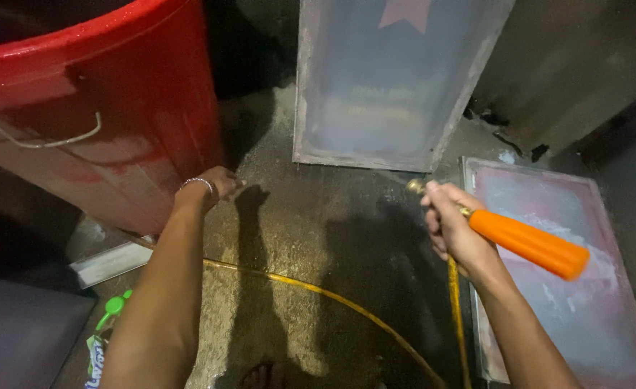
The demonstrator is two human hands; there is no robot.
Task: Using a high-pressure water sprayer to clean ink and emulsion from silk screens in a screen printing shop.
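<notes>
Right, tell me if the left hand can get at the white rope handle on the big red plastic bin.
Probably yes. The left hand rests beside the red bin's wall, and nothing lies between it and the rope handle up its side.

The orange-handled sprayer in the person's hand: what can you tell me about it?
The sprayer has a smooth orange grip, plastic by its look, and a brass-coloured metal nozzle at its front end. The right hand grips it just behind the nozzle, so the orange part sticks out to the right. The nozzle points toward the framed screen leaning on the wall. A yellow hose hangs below the hand.
</notes>
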